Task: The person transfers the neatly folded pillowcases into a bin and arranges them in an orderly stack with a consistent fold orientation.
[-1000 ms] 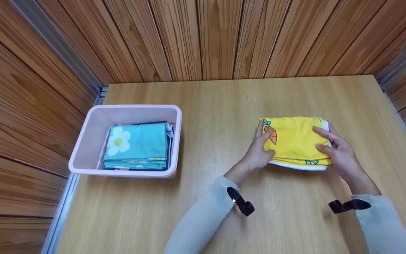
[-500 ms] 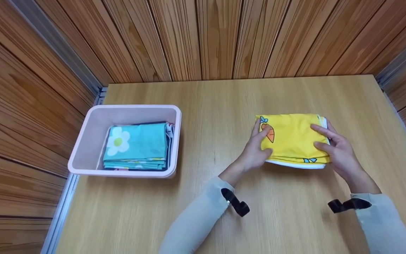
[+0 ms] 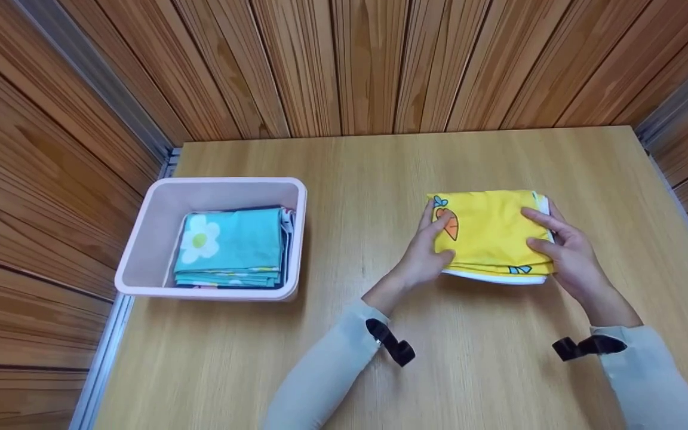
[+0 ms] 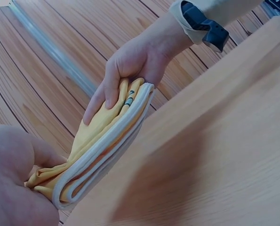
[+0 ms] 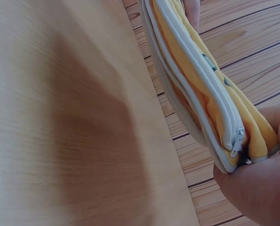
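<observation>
A folded yellow cloth [image 3: 490,230] with a carrot print and a white edge is held between both hands, right of the table's middle. My left hand [image 3: 430,242] grips its left end, thumb on top and fingers along the edge. My right hand [image 3: 544,236] grips its right end with fingers laid over the top. In the left wrist view the folded cloth [image 4: 102,146] hangs just above the wood, with the right hand [image 4: 130,66] at its far end. The right wrist view shows the cloth's [image 5: 201,84] layered edge and a white zipper [image 5: 236,139] above a shadow on the table.
A pink plastic bin [image 3: 147,227] stands at the table's left side and holds a stack of folded cloths, the top one turquoise with a white flower [image 3: 230,242]. The wooden table [image 3: 350,179] is enclosed by wood-panelled walls at the back and both sides.
Both hands have carried the yellow cloth a little to the left and away from me. The grips look the same, and the bin has not moved.
</observation>
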Action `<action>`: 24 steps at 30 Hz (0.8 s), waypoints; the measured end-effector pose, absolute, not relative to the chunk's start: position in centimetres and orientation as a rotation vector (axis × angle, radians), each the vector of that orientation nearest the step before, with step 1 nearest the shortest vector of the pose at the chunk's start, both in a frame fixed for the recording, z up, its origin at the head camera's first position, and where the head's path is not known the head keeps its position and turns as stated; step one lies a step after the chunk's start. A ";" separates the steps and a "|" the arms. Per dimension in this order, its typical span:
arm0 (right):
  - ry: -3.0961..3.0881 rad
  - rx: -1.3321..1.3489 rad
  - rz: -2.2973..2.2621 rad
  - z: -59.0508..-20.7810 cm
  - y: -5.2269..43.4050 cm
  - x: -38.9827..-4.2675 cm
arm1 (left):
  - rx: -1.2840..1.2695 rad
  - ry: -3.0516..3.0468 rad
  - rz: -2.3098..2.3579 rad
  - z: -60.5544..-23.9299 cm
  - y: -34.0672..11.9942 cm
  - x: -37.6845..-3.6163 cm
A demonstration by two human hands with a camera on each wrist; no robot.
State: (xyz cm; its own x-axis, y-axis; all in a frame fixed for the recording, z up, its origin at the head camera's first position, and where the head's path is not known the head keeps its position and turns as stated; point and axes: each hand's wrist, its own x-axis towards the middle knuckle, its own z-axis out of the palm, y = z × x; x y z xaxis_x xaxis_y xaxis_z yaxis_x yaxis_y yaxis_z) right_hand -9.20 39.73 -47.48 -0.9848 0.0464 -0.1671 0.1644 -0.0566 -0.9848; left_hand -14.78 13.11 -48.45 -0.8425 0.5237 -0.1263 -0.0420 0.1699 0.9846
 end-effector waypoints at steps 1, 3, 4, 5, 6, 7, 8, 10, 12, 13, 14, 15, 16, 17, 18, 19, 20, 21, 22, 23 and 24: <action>2.099 0.235 -2.215 -47.4 39.6 -9.2 | 0.456 2.011 1.717 -48.4 13.0 -14.8; 2.096 0.224 -2.226 -47.3 39.4 -9.2 | 0.467 2.008 1.727 -48.4 12.8 -14.8; 2.095 0.215 -2.231 -47.3 39.3 -9.3 | 0.473 2.008 1.732 -48.3 12.7 -14.8; 2.095 0.210 -2.235 -47.2 39.2 -9.2 | 0.478 2.014 1.733 -48.3 12.7 -14.8; 2.093 0.207 -2.240 -47.1 39.1 -9.2 | 0.483 2.014 1.737 -48.2 12.6 -14.8; 2.091 0.203 -2.245 -47.1 39.0 -9.2 | 0.488 2.015 1.742 -48.2 12.5 -14.8; 2.093 0.200 -2.245 -47.0 38.9 -9.2 | 0.493 2.015 1.748 -48.1 12.4 -14.8; 2.095 0.202 -2.244 -47.0 38.7 -9.2 | 0.494 2.020 1.751 -48.0 12.3 -14.7; 2.100 0.206 -2.239 -46.9 38.6 -9.2 | 0.489 2.016 1.750 -47.9 12.1 -14.6; 2.096 0.205 -2.242 -46.9 38.5 -9.2 | 0.488 2.019 1.747 -47.9 12.1 -14.6; 2.098 0.206 -2.239 -46.9 38.4 -9.2 | 0.482 2.021 1.746 -47.8 12.0 -14.6; 2.094 0.206 -2.243 -46.9 38.4 -9.2 | 0.481 2.024 1.745 -47.8 11.9 -14.6; 2.090 0.205 -2.245 -46.9 38.3 -9.3 | 0.479 2.026 1.745 -47.8 11.9 -14.5; 2.085 0.206 -2.248 -46.9 38.2 -9.3 | 0.476 2.026 1.742 -47.8 11.8 -14.5; 2.076 0.207 -2.255 -46.9 38.2 -9.3 | 0.475 2.029 1.743 -47.8 11.8 -14.5; 2.073 0.208 -2.260 -46.9 38.1 -9.3 | 0.472 2.031 1.744 -47.8 11.7 -14.5; 2.072 0.213 -2.260 -46.9 38.1 -9.3 | 0.470 2.031 1.746 -47.8 11.6 -14.5; 2.060 0.209 -2.271 -46.8 38.0 -9.3 | 0.470 2.028 1.749 -47.8 11.6 -14.6; 2.055 0.205 -2.275 -46.8 37.9 -9.3 | 0.468 2.027 1.751 -47.8 11.5 -14.5; 2.049 0.200 -2.281 -46.8 37.9 -9.3 | 0.470 2.025 1.756 -47.8 11.4 -14.6; 2.045 0.193 -2.286 -46.7 37.8 -9.3 | 0.472 2.025 1.761 -47.8 11.3 -14.5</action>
